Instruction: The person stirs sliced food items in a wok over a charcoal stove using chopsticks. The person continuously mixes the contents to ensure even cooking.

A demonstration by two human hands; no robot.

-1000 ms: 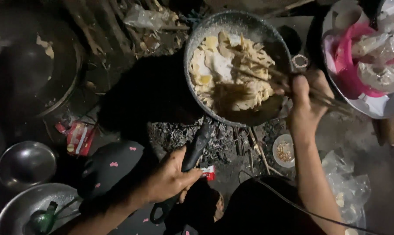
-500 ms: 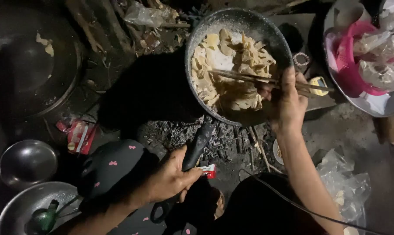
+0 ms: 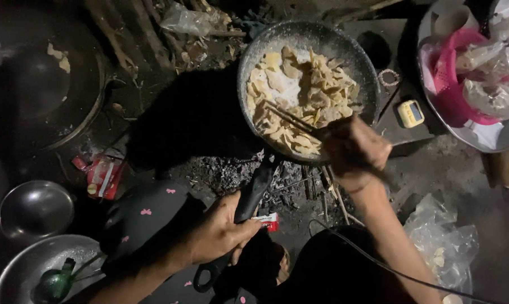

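Note:
A dark speckled frying pan (image 3: 344,45) full of pale yellow food pieces (image 3: 299,95) sits over ash and burnt sticks. My left hand (image 3: 220,231) grips the pan's long black handle (image 3: 254,188) near its end. My right hand (image 3: 353,149) holds a pair of chopsticks (image 3: 291,121) whose tips reach into the food at the pan's left side.
A big dark wok (image 3: 40,84) lies upper left, two metal bowls (image 3: 35,208) lower left, one with a green bottle (image 3: 54,284). A red packet (image 3: 102,175), a yellow timer (image 3: 411,112), a tray with a pink basket (image 3: 462,84) and a plastic bag (image 3: 443,242) surround the fire.
My right hand has moved left and down from the pan's right rim, bringing the chopsticks across to the left side of the food. My left hand keeps its hold on the handle.

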